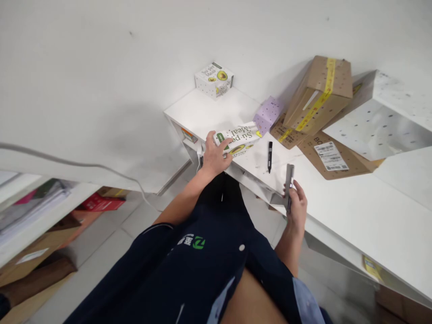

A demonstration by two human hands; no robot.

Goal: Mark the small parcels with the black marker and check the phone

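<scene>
My left hand [216, 155] is closed on the near end of a white carton [239, 137] printed with avocados, which lies flat on the white table [354, 211]. My right hand [296, 204] grips a grey utility knife [288, 182] upright at the table's near edge. A black marker [270, 156] lies on the table between the two hands.
A small avocado-printed box [214, 79] stands at the table's far corner. A lilac box [268, 113] lies by the carton. Brown cardboard boxes [319, 92] with yellow tape and a flat labelled one [332, 155] fill the right. Shelves with boxes [37, 238] stand at left.
</scene>
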